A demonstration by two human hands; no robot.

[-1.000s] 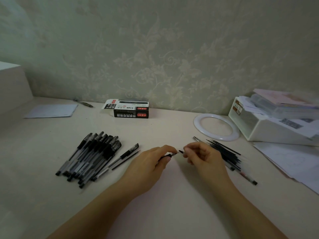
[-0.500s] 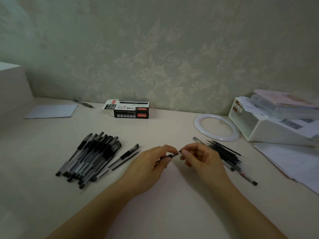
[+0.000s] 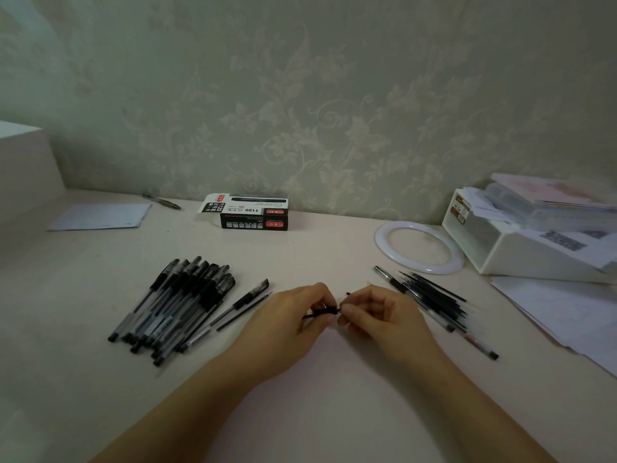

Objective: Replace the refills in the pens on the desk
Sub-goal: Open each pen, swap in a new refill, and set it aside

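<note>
A small black pen part (image 3: 322,312) is pinched in the curled fingers of the left hand (image 3: 290,320) just above the surface, while its end is met by the right hand (image 3: 377,315), likely for joining; pens (image 3: 177,305) are piled left, refills (image 3: 430,295) right.

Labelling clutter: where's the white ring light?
Head view, right side: the white ring light lies flat on the desk near the wall, beside the white plastic tray, behind the loose black refills.

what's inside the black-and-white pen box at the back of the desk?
Cannot tell. The black-and-white cardboard pen box lies on its side with its left end flap open, but the opening faces away, so the inside is hidden.
</note>
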